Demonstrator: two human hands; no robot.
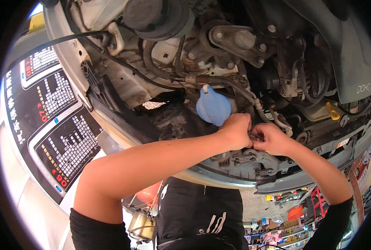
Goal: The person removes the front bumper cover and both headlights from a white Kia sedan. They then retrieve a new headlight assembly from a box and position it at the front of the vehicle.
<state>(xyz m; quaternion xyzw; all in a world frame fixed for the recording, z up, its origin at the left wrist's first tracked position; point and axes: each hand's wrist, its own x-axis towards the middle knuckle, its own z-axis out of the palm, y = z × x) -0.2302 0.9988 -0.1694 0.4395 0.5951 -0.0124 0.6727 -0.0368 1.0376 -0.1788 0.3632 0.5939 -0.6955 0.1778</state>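
Both my hands are inside a car's open engine bay, close together near its front edge. My left hand [236,131] is closed, knuckles up, just below a blue reservoir cap [212,106]. Facing it, my right hand [271,140] is closed in a pinch. A small dark piece [257,136] shows between the two hands, too hidden to name. Beneath them lies a grey metal latch assembly [252,160] on the front crosspiece.
A yellow dipstick handle [332,111] stands to the right, near a dark engine cover [348,54]. Hoses and a bolted engine mount [239,39] lie beyond my hands. Printed dark panels [64,137] are at the left. An orange funnel [295,213] sits among goods behind.
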